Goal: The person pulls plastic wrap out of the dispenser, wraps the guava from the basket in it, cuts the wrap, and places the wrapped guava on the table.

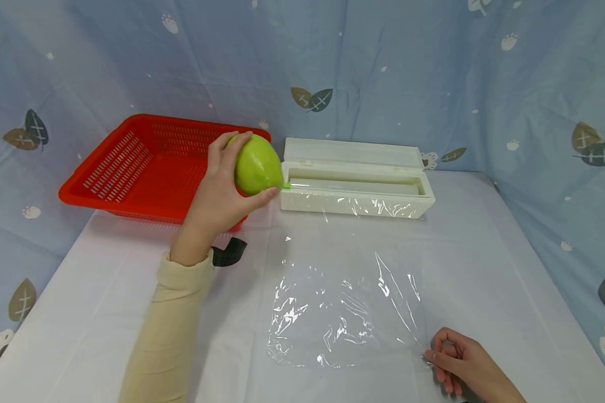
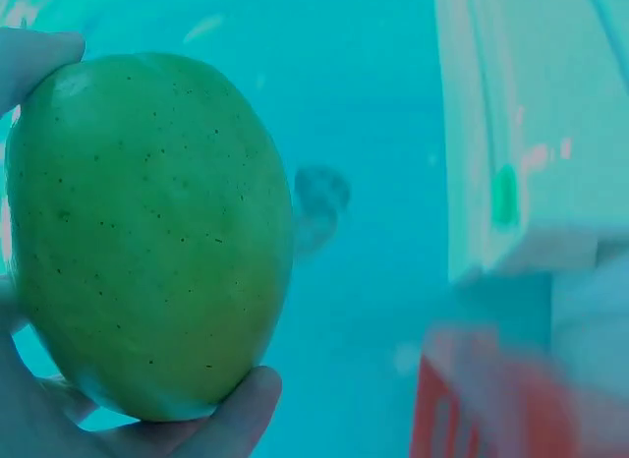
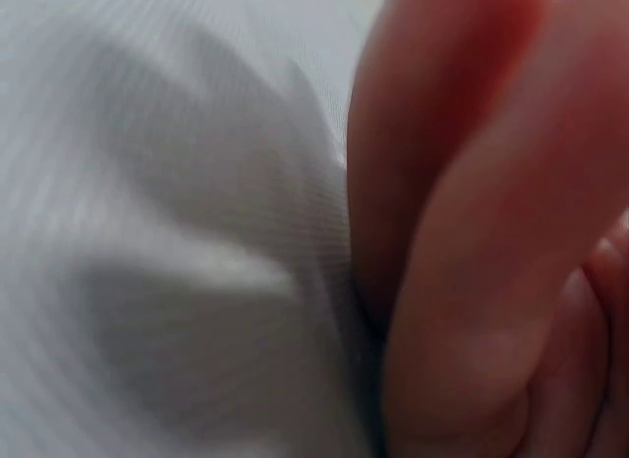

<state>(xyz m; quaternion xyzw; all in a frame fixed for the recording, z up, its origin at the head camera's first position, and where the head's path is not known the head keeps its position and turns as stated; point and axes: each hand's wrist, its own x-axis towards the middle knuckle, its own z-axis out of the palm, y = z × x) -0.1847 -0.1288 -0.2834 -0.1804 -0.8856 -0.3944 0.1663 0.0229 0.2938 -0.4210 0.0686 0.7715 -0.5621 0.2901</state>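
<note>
Tabletop (image 1: 484, 263), fruit (image 1: 259, 165) in left hand (image 1: 218, 195)

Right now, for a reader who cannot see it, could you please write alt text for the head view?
A person's left hand holds a green fruit near a red basket, while the right hand pinches a corner of clear plastic film over a white table. The film runs from an open white box.
</note>
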